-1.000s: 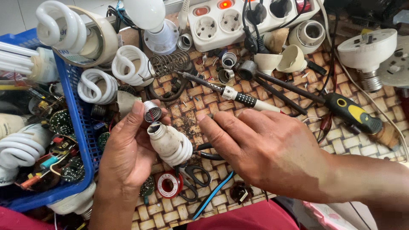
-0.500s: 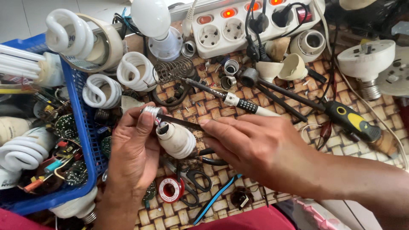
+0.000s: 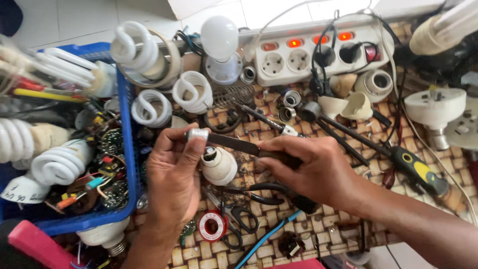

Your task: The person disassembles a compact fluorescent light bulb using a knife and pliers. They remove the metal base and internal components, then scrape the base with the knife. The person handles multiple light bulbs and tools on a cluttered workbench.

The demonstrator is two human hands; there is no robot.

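Observation:
My left hand (image 3: 174, 182) holds a white bulb base housing (image 3: 219, 167) against its palm and pinches a small silver screw cap (image 3: 197, 134) between thumb and fingertips. My right hand (image 3: 311, 169) grips a dark flat blade tool (image 3: 239, 143) by its handle. The blade's tip reaches the silver cap just above the housing's open end. Both hands hover over a woven mat (image 3: 318, 226) covered in parts.
A blue basket (image 3: 125, 149) at left holds spiral lamps and circuit boards. A white power strip (image 3: 318, 50) with lit red switches lies at the back. A yellow-black screwdriver (image 3: 413, 169), scissors (image 3: 236, 226), a red solder spool (image 3: 213, 226) and lamp sockets lie around.
My left hand has lifted the silver cap off the housing's end. My right hand has taken up the flat blade tool and brought its tip to the cap.

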